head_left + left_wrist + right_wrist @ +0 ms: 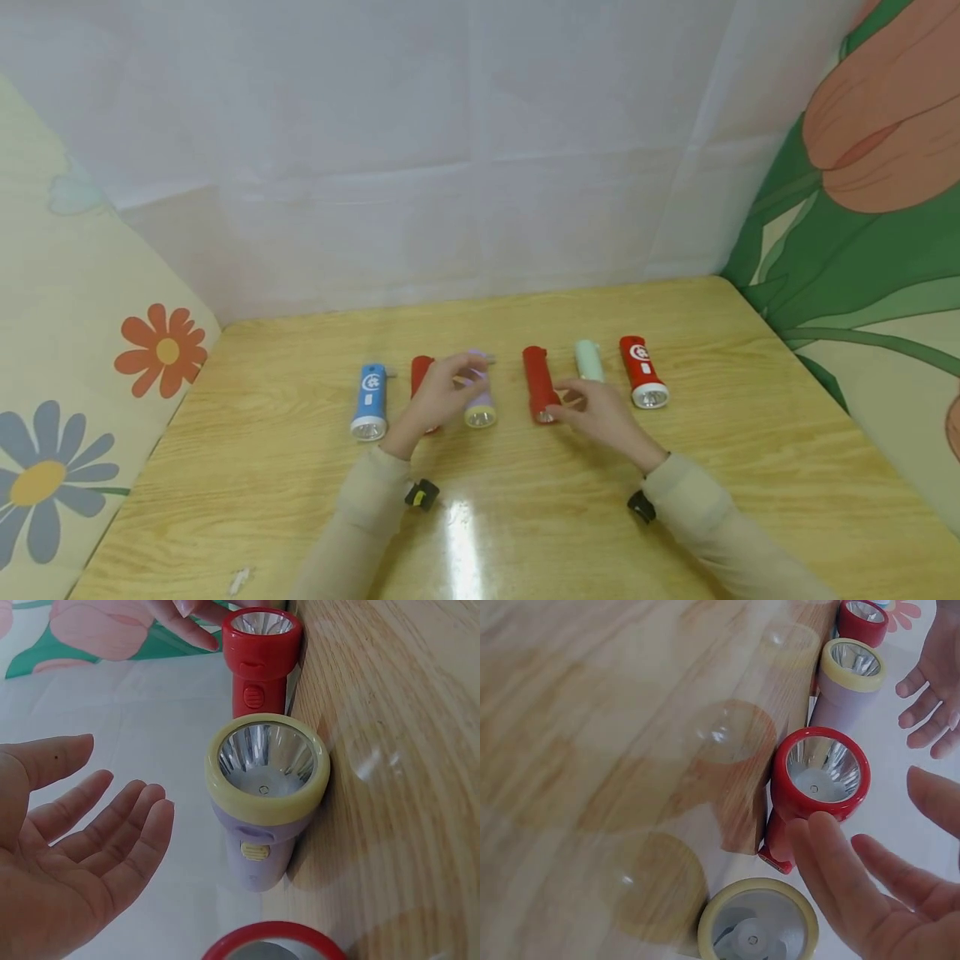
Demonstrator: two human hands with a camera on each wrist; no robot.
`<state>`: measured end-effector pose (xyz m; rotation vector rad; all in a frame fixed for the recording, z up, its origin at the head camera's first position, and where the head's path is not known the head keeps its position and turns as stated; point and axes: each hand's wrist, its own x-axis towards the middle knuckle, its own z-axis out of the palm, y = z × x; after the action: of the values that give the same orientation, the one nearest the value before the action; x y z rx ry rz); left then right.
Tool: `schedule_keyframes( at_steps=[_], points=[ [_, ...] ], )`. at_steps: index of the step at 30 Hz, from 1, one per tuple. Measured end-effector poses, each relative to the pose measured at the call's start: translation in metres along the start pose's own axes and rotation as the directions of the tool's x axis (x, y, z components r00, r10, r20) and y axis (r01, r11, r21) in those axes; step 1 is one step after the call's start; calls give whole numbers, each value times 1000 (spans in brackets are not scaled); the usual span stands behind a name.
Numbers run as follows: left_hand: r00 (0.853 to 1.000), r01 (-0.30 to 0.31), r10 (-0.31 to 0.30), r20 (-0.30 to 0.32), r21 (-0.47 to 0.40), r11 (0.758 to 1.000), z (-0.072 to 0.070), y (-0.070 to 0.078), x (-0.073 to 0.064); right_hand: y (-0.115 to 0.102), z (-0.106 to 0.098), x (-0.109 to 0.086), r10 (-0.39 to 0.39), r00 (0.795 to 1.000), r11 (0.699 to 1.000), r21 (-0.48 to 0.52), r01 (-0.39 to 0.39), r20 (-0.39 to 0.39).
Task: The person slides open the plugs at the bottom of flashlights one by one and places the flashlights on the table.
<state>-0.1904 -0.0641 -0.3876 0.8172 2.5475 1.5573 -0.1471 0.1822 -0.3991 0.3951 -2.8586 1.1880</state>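
A row of several flashlights lies on the wooden table. My left hand hovers over the purple flashlight with the yellow rim, its fingers loosely bent and holding nothing; the left wrist view shows a gap between them. Partly under that hand lies a red flashlight. My right hand is beside another red flashlight, thumb and fingers apart. In the right wrist view its fingertips overlap that flashlight's red head; whether they touch it I cannot tell. A mint-green flashlight with a yellow rim is partly hidden behind the right hand.
At the row's left end lies a blue flashlight with a white rim. A red flashlight with a white rim lies at the right end. A small white scrap is near the table's front left. White cloth hangs behind the table.
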Motion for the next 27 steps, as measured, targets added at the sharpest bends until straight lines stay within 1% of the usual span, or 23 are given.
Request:
schedule_keyframes(
  at_steps=[4, 8, 12, 16, 22, 27],
  points=[
    [1000, -1, 1, -2, 6, 1000, 0, 0, 0, 0, 1, 3, 14, 1000, 1000, -4, -14, 12],
    [1000, -10, 10, -4, 6, 1000, 1, 2, 2, -1, 1, 6, 59, 998, 998, 1, -59, 23],
    [1000, -3, 3, -1, 12, 1000, 2, 4, 4, -3, 3, 8, 95, 995, 995, 4, -95, 39],
    [1000, 13, -13, 5, 15, 1000, 4, 3, 8, -4, 5, 11, 121, 992, 993, -6, -121, 42],
    [1000, 31, -30, -6, 42, 999, 6, 2, 15, -2, 8, 15, 123, 992, 992, -28, -122, 34],
    [997, 70, -70, -22, 31, 997, 8, 1, 26, -1, 9, 16, 132, 991, 990, -44, -131, 37]
  ],
)
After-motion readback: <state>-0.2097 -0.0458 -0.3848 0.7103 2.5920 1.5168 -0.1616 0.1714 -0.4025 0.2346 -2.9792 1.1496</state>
